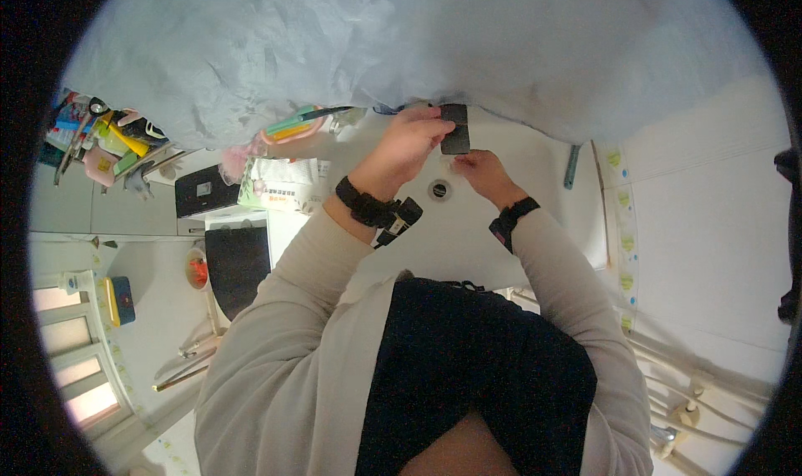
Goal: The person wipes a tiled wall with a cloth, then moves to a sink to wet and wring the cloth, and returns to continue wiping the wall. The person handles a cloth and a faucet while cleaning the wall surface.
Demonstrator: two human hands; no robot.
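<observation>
A dark, flat rectangular piece (455, 133) is upright above a white basin (518, 217). The fingers of my left hand (409, 146) are closed on its left side near the top. My right hand (489, 175) is lower and to the right, with fingertips pinched at the bottom edge of the piece. Just beyond both hands hangs a large pale, crinkled translucent sheet (401, 41); its lower edge meets the top of the dark piece, and I cannot tell whether my left fingers also touch it. Below the hands lies the round drain (439, 190).
A teal-handled tool (572, 167) rests at the basin's right side. To the left are a white package (284, 183), a pink-rimmed item with coloured handles (296, 129), a black box (205, 192) and a dark-topped bin (238, 263). Pipes (693, 392) run at the lower right.
</observation>
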